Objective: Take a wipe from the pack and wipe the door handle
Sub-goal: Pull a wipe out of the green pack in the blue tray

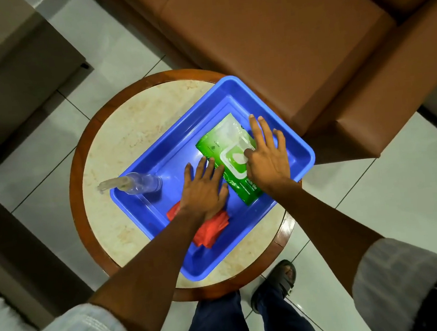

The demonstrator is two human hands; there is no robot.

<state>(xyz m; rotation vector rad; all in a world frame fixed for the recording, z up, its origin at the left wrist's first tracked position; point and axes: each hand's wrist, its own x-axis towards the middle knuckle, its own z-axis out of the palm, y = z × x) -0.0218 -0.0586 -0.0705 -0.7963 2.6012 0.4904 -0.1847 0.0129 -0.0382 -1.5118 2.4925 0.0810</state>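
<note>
Clearly the green wipe pack [227,162] is a soft, crinkly film pouch, light and prone to slide, lying flat in the blue tray [158,154] on the round surface [129,125]. The left hand [203,190] rests spread and flat against the pack's near edge, steadying it and gripping nothing. The right hand [266,153] lies over the pack with fingers splayed and the thumb at the white flap [235,158]; whether it pinches a wipe I cannot tell. Limp, damp wipes are best pinched at the opening. No door handle is in view.
</note>
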